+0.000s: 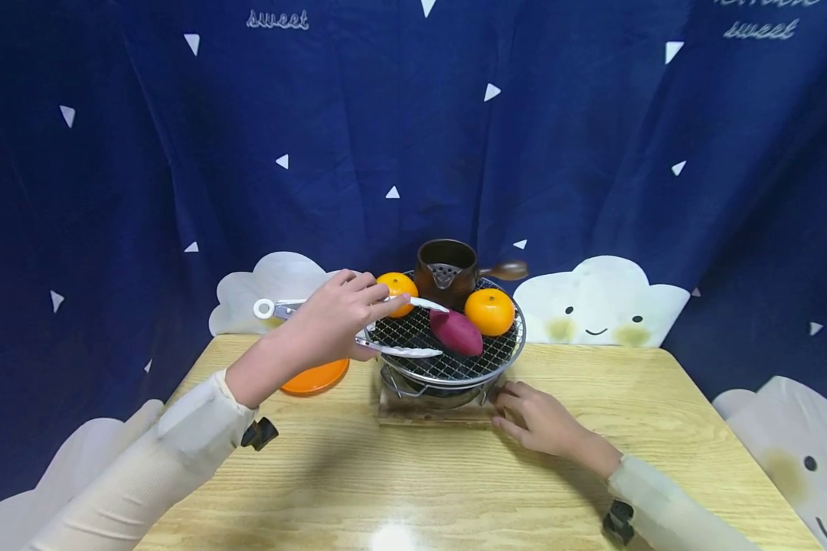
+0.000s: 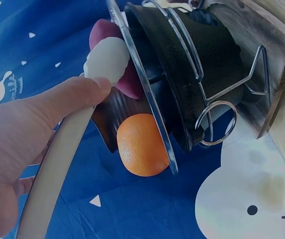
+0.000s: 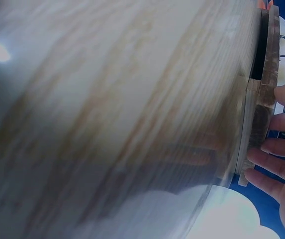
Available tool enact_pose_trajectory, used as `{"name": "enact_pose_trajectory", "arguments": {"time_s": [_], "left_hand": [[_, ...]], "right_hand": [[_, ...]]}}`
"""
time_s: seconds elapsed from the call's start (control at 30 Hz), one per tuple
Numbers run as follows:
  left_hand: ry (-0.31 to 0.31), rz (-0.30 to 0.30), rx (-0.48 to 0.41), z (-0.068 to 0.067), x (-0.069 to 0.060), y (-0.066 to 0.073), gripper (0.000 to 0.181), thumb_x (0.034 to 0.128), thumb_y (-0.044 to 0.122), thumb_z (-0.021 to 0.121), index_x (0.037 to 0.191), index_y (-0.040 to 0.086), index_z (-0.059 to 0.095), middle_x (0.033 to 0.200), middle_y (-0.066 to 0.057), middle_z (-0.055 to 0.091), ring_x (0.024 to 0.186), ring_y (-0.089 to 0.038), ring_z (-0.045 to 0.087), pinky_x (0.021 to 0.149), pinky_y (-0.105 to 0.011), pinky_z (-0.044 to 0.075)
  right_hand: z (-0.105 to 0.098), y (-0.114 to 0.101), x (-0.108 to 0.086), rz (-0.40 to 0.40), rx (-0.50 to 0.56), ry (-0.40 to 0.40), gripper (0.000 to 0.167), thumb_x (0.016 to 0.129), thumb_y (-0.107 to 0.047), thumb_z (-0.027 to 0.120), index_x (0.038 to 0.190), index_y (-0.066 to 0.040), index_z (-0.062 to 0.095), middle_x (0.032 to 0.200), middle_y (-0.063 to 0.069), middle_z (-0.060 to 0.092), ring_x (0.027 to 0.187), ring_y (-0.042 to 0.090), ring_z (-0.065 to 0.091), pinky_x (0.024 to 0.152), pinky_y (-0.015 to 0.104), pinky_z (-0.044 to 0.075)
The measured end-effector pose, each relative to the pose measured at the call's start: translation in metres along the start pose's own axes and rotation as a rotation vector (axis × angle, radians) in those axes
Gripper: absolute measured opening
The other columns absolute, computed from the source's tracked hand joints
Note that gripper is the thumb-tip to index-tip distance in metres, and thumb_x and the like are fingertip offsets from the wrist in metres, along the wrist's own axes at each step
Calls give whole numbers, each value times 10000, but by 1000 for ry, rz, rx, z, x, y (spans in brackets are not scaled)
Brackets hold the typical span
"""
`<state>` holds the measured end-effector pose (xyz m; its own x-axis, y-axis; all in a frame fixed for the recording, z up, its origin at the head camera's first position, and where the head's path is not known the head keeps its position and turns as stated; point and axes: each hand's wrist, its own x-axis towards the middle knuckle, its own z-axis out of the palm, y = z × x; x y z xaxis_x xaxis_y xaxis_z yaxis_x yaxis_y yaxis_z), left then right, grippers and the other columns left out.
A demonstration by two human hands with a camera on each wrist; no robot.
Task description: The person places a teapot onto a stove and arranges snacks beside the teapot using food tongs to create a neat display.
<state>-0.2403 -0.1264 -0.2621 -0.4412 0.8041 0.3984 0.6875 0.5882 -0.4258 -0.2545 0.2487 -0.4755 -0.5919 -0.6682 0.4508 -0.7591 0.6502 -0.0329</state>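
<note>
My left hand grips a pair of white-tipped tongs from the left side of a round grill. The tongs are spread around a purple sweet potato lying on the wire mesh. In the left wrist view, one white tip covers part of the sweet potato; whether both tips touch it I cannot tell. My right hand, fingers loosely bent, rests at the right end of the wooden base under the grill. The right wrist view puts its fingertips by the board's edge.
Two mandarins, one right and one left, sit on the mesh. Behind the sweet potato stands a brown spouted pot with its handle pointing right. An orange plate lies on the table, partly under my left forearm.
</note>
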Motion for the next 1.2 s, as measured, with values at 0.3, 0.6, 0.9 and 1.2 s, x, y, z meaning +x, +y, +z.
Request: {"name": "enact_pose_trajectory", "arguments": {"time_s": [0.3,0.6,0.9,1.2], "left_hand": [[38,-12,-8,-3,-6,-1,939,616,527,946,1415,165,612,1180,-53,687,1080,-263,602,910,-409,513],[133,-90,-48,-7,-17,-8,947,585,441,981,1410,152,617,1170,-54,686,1073,-259,611,857,-384,515],[187,-149,-90,-11,-29,-13,976,615,427,969,1457,134,572,1194,-88,690,1091,-290,608,900,-426,515],[306,-202,-82,-5,-39,-26,1077,540,403,1002,1471,107,547,1248,-148,668,1098,-332,606,922,-488,522]], "right_hand": [[-2,2,2,-1,-10,-15,202,871,-251,755,1008,-104,735,1016,26,678,885,148,637,762,358,586],[-5,5,8,-29,-8,0,183,864,-241,761,975,-101,723,994,32,676,860,151,625,739,352,577],[-4,1,5,-14,-10,-21,180,874,-237,752,997,-107,734,1017,23,678,890,149,638,769,363,586],[-4,0,5,-11,-13,-20,158,874,-232,750,976,-113,733,1006,17,673,875,137,626,760,355,583]]}}
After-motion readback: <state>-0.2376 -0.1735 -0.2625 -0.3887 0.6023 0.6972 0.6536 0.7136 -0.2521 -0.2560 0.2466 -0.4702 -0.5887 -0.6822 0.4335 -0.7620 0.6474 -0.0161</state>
